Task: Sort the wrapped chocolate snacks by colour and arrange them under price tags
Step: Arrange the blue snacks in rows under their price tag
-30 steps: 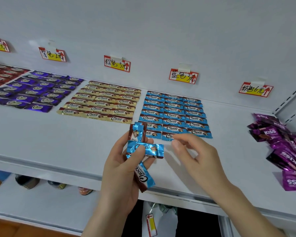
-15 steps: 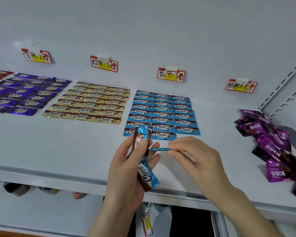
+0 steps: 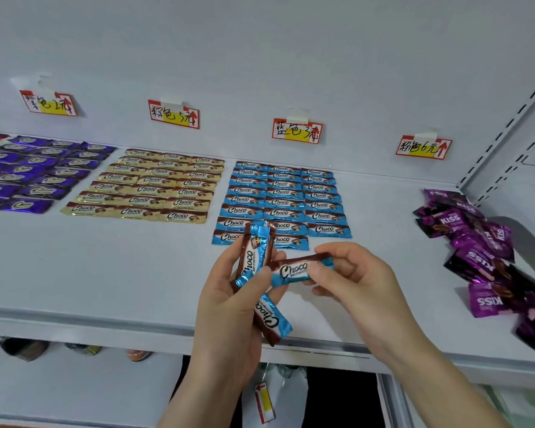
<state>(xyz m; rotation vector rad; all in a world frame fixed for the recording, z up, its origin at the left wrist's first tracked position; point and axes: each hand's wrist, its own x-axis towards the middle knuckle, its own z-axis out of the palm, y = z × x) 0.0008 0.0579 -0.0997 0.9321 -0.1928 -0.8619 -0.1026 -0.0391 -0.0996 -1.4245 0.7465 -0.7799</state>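
The right hand pinches one blue Choco bar above the shelf, near the blue rows under the blue price tag. The left hand grips the spare blue bars. The lowest juts below the palm and could slip free if that grip eases.

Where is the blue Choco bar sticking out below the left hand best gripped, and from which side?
Probably its free lower end: the lower blue bar slants down-right out of the left hand, upper end hidden in the grip, lower end clear. Come from the lower right and pinch the flat faces with thumb and fingers. The right hand currently pinches the crosswise blue bar.
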